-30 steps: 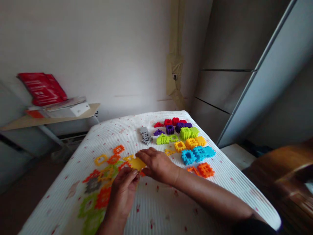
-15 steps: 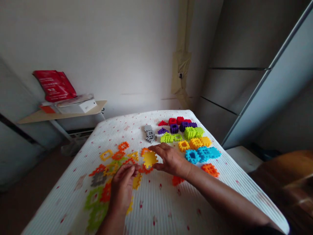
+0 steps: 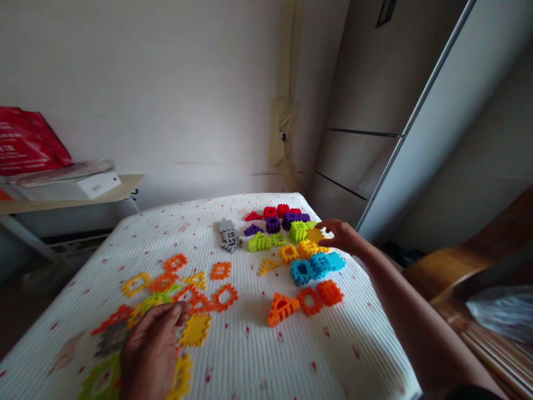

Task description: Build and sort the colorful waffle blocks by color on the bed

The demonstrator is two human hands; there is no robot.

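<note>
At the right, my right hand grips a solid yellow square tile between thumb and fingers, just above the yellow stack and beside the green stack. My left hand hovers over the loose pieces at the left, its fingers curled against the thumb; what they hold, if anything, is hidden. Near its fingertips lie another solid yellow tile and orange frame pieces. A yellow triangle rests beyond them. Partly behind the left hand are a grey piece and a green frame.
Colour-sorted rows stand on the white ribbed cover: red, purple, blue and orange. A grey stack stands left of them. A side table holds a box and red bags. A cabinet borders the right.
My right hand has carried the yellow tile from the middle to the yellow stack at the right. My left hand stays over the loose pieces. The camera view has turned right.
</note>
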